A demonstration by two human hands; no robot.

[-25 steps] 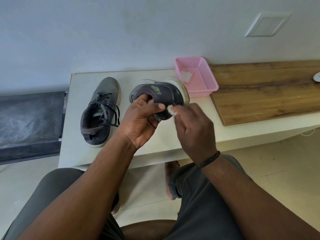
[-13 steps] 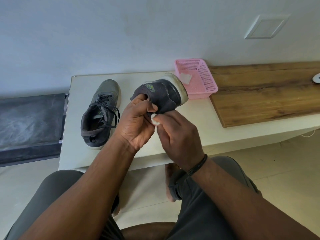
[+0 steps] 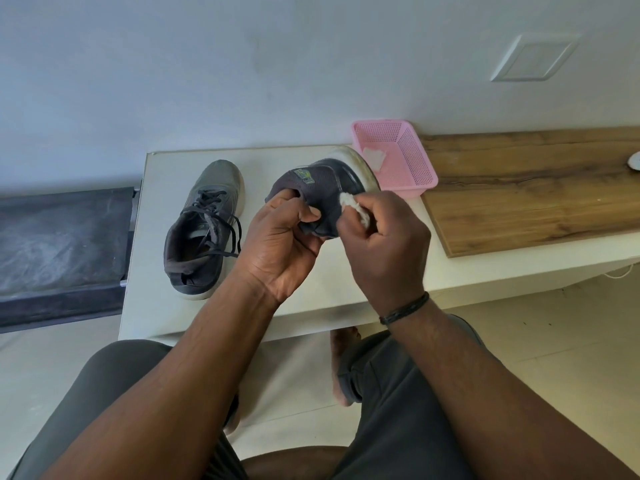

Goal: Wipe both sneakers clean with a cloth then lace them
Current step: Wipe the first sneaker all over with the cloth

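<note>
The left hand (image 3: 277, 237) grips a sneaker (image 3: 325, 192) by its collar, fingers hidden inside; its toe is hidden too. The right hand (image 3: 384, 244) pinches a cloth (image 3: 353, 211) against the sneaker's side. Left of both hands, the laced sneaker (image 3: 204, 226) lies on the counter (image 3: 156, 271).

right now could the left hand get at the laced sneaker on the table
Probably not yet: the left hand grips the held sneaker. The laced sneaker lies just beside it, nothing between.
</note>
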